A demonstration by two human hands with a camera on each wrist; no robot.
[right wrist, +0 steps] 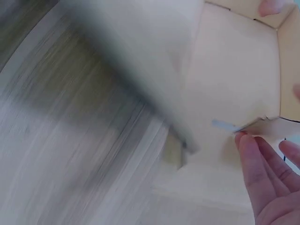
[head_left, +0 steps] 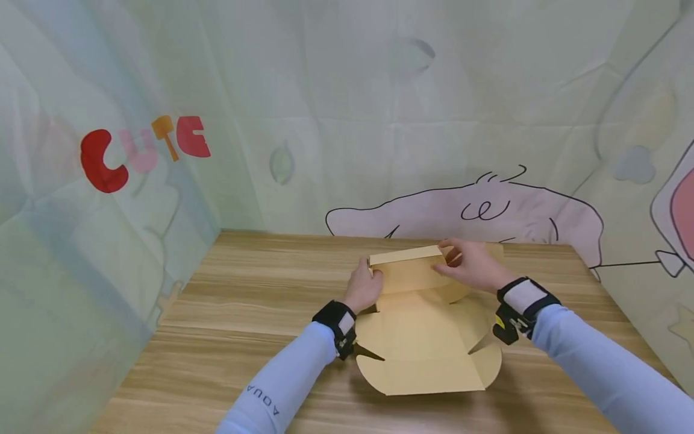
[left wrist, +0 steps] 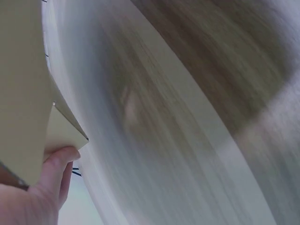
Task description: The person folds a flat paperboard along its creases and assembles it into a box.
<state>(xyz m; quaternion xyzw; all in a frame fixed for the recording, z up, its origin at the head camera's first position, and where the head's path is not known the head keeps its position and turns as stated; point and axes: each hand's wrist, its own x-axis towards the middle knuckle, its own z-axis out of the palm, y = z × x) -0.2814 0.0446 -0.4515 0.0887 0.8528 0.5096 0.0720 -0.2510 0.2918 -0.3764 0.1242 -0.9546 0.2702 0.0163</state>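
A partly folded tan cardboard box point(head_left: 417, 337) lies on the table, its far wall standing up and its near panel and rounded flaps spread toward me. At the far left corner my left hand point(head_left: 364, 288) grips the raised wall, thumb on the inner side. In the left wrist view that thumb presses a small cardboard flap point(left wrist: 65, 133). My right hand point(head_left: 477, 264) is at the far right corner. The right wrist view shows its fingertips pinching the edge of a side flap point(right wrist: 260, 126) above the box's inner floor point(right wrist: 234, 61).
The wood-grain table point(head_left: 260, 289) extends to the left and right of the box. Behind it hangs a printed cloth backdrop point(head_left: 347, 120) with cartoon drawings and coloured letters on its left part.
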